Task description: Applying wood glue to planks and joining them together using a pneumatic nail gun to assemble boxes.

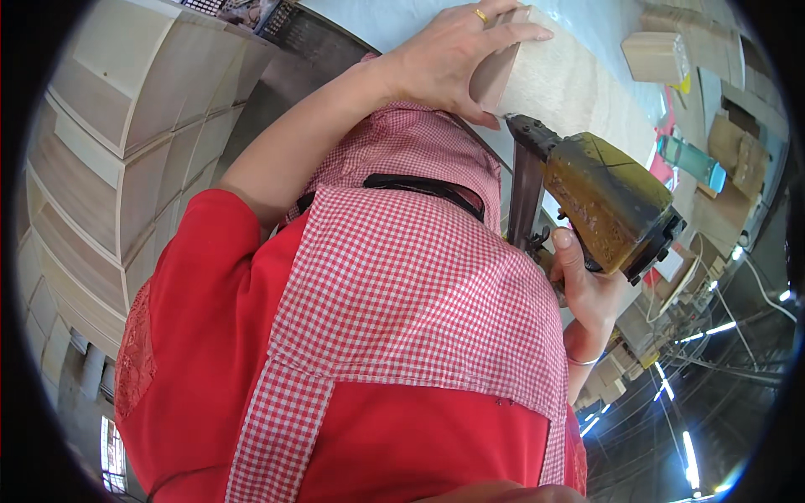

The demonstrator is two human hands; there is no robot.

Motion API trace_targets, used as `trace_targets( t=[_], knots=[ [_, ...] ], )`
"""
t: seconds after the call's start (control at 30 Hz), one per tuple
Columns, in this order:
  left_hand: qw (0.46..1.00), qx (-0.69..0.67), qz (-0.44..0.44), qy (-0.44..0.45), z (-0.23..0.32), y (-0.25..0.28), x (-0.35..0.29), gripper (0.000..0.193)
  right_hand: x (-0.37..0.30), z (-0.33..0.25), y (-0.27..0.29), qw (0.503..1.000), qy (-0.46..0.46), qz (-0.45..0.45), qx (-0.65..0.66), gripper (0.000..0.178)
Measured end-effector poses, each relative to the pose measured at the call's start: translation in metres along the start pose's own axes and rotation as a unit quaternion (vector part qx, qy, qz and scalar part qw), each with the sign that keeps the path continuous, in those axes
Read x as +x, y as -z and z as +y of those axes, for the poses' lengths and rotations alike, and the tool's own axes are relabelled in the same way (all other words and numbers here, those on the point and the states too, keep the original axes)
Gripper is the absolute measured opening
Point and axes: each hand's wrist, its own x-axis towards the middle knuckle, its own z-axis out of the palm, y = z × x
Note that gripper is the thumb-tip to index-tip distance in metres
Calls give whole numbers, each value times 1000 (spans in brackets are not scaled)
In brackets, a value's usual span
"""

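My left hand (449, 63), with a gold ring on one finger, grips the edge of a pale wooden box (562, 80), thumb on the near side and fingers over the top. In my right hand (587, 281) is a worn yellow and black nail gun (608, 197); the thumb shows beside its body, while the other fingers are mostly hidden. The gun's dark nose (524, 127) is at the box's near corner, close to my left thumb. Whether the nose presses on the wood, I cannot tell.
Pale wooden boxes (126, 168) stand stacked high on the left. Beyond the box, a small wooden block (656, 57), a teal-capped bottle (692, 161) and cardboard pieces (738, 151) lie on the worktable (587, 25). A checked apron (411, 285) covers my front.
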Motion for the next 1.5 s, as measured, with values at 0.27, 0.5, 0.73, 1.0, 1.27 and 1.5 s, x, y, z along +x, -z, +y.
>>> trace_targets(
  t=[0.27,0.5,0.73,1.0,1.27,1.5],
  knots=[
    [1000,-18,22,-5,-1,-3,-4,107,1,-3,5,997,22,-11,-71,36],
    [997,4,81,14,-10,-23,-13,135,23,-27,6,1000,7,-3,-25,35],
    [996,10,90,18,-6,-22,-16,132,52,-51,6,995,-51,-25,-81,33],
    [996,4,90,18,-9,-23,-16,133,60,-51,7,996,-12,-19,-83,29],
    [996,8,90,12,-9,-20,-18,133,65,-51,6,996,8,-22,-87,29],
    [997,8,77,18,-8,-20,-16,131,53,-51,17,996,-35,5,-78,23]
  ],
)
